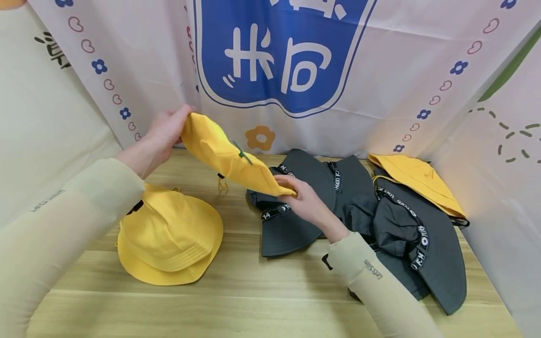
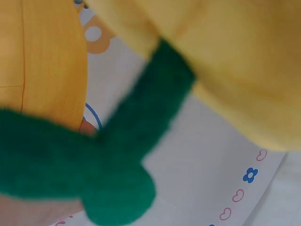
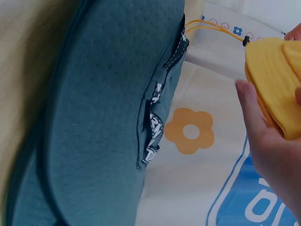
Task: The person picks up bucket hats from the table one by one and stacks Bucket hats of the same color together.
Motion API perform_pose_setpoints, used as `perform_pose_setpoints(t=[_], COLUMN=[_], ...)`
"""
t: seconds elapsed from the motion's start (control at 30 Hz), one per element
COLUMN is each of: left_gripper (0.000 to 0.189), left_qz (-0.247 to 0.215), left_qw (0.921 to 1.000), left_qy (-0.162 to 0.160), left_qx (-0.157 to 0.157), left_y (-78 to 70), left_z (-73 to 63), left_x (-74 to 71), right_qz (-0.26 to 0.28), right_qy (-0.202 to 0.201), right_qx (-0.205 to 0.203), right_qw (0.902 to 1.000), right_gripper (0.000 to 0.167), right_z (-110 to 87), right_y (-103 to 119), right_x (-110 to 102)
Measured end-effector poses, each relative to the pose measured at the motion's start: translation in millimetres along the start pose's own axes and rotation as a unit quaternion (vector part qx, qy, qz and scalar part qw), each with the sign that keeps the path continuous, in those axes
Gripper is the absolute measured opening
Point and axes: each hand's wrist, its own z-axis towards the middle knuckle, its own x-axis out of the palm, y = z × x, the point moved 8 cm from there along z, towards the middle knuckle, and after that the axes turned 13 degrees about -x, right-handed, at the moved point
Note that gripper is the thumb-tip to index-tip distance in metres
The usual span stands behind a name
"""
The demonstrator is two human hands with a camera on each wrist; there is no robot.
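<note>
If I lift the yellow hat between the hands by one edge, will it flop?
The yellow hat looks like soft, rumpled fabric, so it will probably flop rather than hold its form. Its brim may stay somewhat firmer, given the stitched rows. The cord dangling below could swing or snag.

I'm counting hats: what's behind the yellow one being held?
Behind the held yellow hat, the head view shows white cloth, wooden table and, by its lower end, part of a dark hat. What the fabric covers is hidden.
</note>
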Motion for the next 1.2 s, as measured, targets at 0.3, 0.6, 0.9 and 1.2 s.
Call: perform_pose_setpoints(t=[0.3, 0.6, 0.9, 1.2], left_gripper=[0.040, 0.040, 0.064, 0.087], left_qz=[-0.024, -0.084, -0.069, 0.099], left_qw=[0.9994, 0.9949, 0.9908, 0.9887], left_qy=[0.023, 0.045, 0.116, 0.109], left_qx=[-0.011, -0.032, -0.017, 0.031], left_y=[3.7, 2.7, -1.7, 18.8], left_z=[-0.1, 0.3, -3.8, 1.9], left_x=[-0.5, -7.3, -35.4, -75.4], right_qz=[0.152, 0.332, 0.398, 0.410], right_qy=[0.058, -0.037, -0.149, -0.181], right_qx=[0.094, 0.116, 0.107, 0.099], right_qw=[0.9823, 0.9353, 0.8990, 0.8886], right_gripper=[0.048, 0.066, 0.048, 0.035], right_z=[-10.8, -9.8, -5.4, -1.5], right_y=[-14.8, -12.8, 1.6, 32.8], right_x=[14.1, 19.1, 18.0, 49.9])
